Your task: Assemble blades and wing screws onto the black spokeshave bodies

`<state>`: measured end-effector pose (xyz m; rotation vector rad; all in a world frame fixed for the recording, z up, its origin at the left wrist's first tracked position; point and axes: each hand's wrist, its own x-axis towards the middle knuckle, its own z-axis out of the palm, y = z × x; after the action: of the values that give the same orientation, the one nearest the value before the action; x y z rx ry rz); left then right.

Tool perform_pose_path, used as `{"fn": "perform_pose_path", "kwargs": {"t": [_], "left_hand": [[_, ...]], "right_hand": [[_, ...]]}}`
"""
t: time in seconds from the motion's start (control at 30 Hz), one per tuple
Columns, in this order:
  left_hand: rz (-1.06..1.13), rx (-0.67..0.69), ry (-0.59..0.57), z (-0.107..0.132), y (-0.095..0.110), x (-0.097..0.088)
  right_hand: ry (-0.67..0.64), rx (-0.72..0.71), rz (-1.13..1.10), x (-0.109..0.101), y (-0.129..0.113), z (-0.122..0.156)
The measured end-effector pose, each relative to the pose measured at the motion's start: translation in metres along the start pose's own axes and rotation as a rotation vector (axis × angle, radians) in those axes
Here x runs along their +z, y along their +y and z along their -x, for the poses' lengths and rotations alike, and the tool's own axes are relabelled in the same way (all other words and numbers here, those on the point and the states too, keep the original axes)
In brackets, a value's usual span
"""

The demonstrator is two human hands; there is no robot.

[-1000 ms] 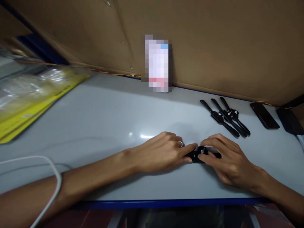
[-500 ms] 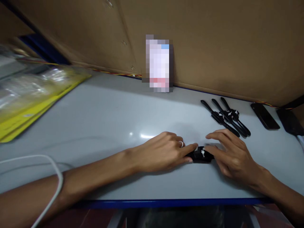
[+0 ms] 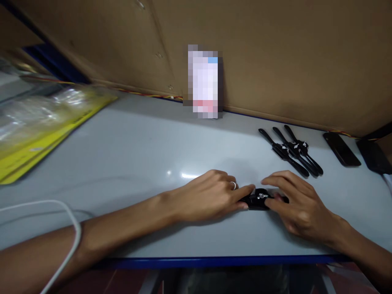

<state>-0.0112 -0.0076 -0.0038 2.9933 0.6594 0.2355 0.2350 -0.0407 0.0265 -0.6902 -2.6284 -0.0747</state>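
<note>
A black spokeshave (image 3: 259, 203) lies flat on the table near its front edge, with a small silver thumbscrew (image 3: 262, 196) on top of its middle. My left hand (image 3: 212, 196), wearing a ring, is closed around the tool's left handle, its index finger and thumb pressed by the body. Over the right handle sits my right hand (image 3: 298, 202). Its fingers are spread, one tip at the body just beside the thumbscrew and another finger raised above it. Part of the right handle is hidden under that hand. Three similar black spokeshaves (image 3: 290, 151) rest side by side farther back.
A dark phone (image 3: 342, 150) and another dark flat object (image 3: 374, 157) lie at the back right. Yellow cards in clear plastic (image 3: 58, 126) are at the left. A white cable (image 3: 72, 214) crosses my left forearm. A blurred upright item (image 3: 205, 81) leans against the brown back panel (image 3: 290, 53).
My right hand has shifted slightly off the thumbscrew, showing more of the right handle. The thumbscrew has turned to lie more sideways. My left hand has stayed in place.
</note>
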Motion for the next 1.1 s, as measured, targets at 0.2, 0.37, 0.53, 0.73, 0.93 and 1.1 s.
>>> {"fn": "perform_pose_path", "kwargs": {"t": [0.2,0.37,0.53,0.73,0.93,1.1], "left_hand": [[-0.003,-0.008,-0.020,0.000,0.000,0.000],[-0.013,-0.006,-0.014,0.000,0.000,0.000],[-0.009,0.002,0.008,0.000,0.001,0.000],[-0.011,0.002,0.022,0.001,0.001,0.000],[-0.032,-0.010,-0.006,-0.001,0.001,0.000],[-0.049,-0.030,0.011,-0.001,0.002,0.002]], "right_hand": [[-0.026,-0.010,-0.020,0.001,0.000,0.001],[0.019,0.030,0.065,0.001,0.001,0.001],[-0.029,-0.018,-0.026,0.000,-0.002,0.000],[-0.046,0.000,-0.061,-0.001,-0.001,0.000],[-0.120,0.176,-0.068,0.010,0.003,0.000],[-0.183,0.305,-0.190,0.014,0.002,-0.001]]}}
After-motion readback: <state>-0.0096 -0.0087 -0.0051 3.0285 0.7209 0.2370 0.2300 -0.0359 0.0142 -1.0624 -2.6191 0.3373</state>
